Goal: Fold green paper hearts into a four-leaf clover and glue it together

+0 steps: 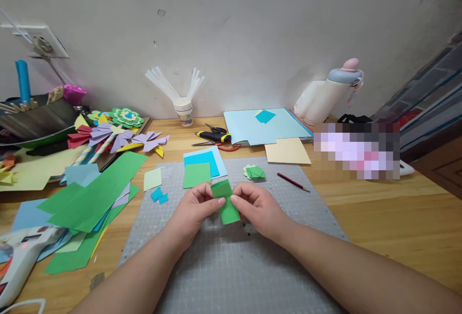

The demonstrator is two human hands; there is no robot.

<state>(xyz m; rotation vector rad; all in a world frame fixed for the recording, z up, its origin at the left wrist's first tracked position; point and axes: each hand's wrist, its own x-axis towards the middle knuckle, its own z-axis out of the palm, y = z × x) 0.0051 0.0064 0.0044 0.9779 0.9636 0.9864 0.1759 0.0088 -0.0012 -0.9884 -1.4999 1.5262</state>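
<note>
A small folded piece of green paper [225, 203] is held up over the grey cutting mat [231, 266]. My left hand [193, 210] pinches its left side between thumb and fingers. On the other side, my right hand [262, 208] grips the right edge, its thumb near the left thumb. The fold looks slightly open at the top. Just behind my hands lie a green square [197, 175] on blue sheets [221, 160] and a scalloped light-green piece with folded green paper [254, 172]. Small blue pieces [157, 194] and a pale green square [152, 179] rest to the left.
A dark red pencil [293, 182] lies right of the hands. Pliers [213, 136], a cup of white sticks [184, 112] and a light blue sheet [265, 129] are behind. Green paper strips [104, 194] and a glue gun [27, 251] are left; a bottle [330, 95] leans back right.
</note>
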